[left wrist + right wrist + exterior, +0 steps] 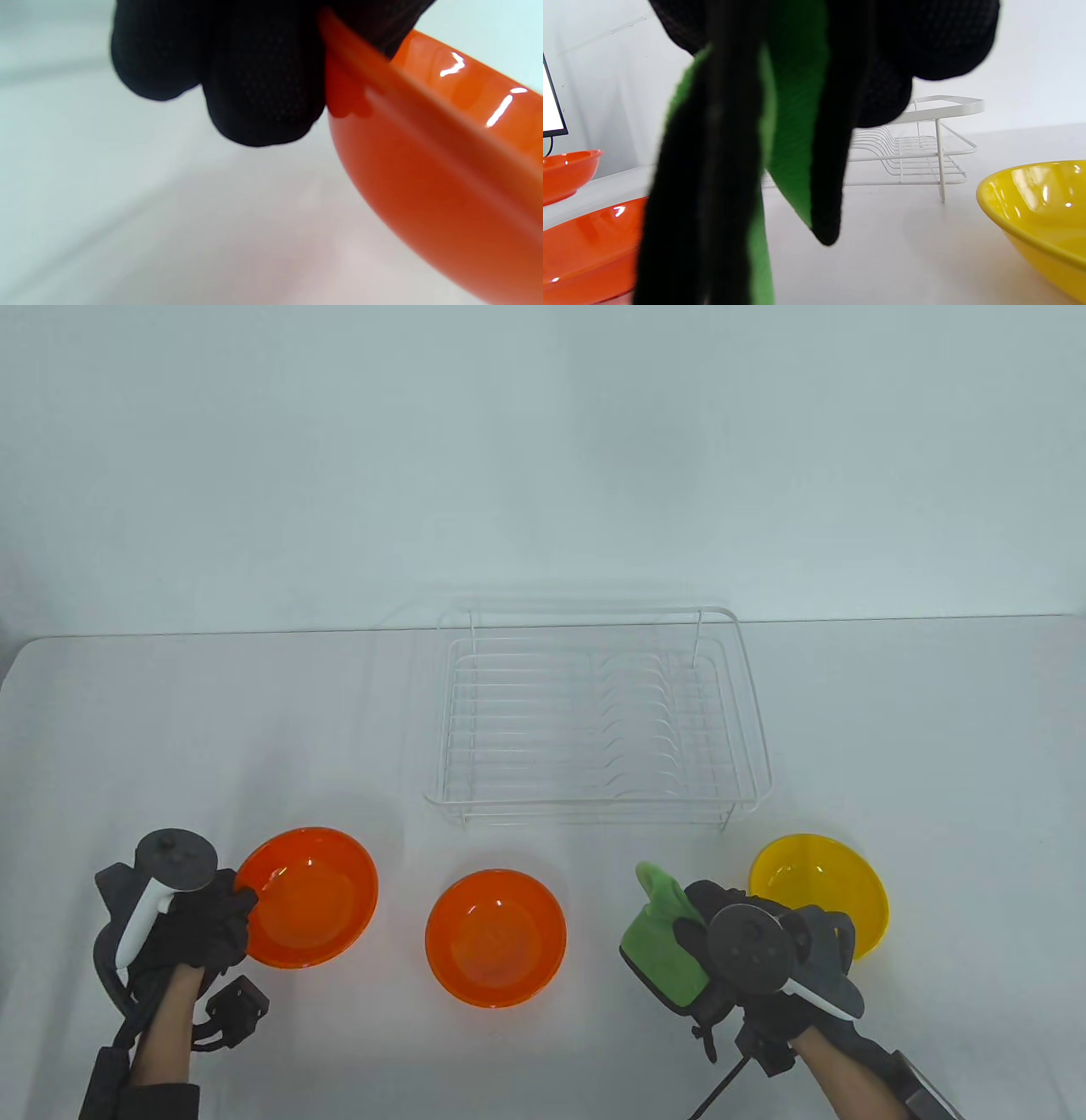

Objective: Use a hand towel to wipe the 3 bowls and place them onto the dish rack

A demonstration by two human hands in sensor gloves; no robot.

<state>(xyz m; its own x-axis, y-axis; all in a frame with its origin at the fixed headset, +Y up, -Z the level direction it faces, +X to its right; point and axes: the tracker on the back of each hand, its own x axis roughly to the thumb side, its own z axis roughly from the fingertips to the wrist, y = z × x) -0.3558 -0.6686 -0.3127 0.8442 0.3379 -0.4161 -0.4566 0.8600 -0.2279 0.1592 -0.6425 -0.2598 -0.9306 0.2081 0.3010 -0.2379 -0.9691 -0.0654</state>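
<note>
Dish rack (598,712) stands on the surface (891,729) beyond both hands. Left fingers (229,899) pinch the tilted orange bowl's (310,899) rim; right fingers (691,920) grip the green hand towel (662,954) between the middle orange bowl (495,937) and yellow bowl (819,891).

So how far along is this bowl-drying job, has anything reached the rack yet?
Nothing is finished: the white wire dish rack holds no bowls. In hand: the left hand pinches the rim of the left orange bowl, tilted up off the table, and the right hand grips the green towel. Left to do: all three bowls, including the middle orange bowl and the yellow bowl.
</note>
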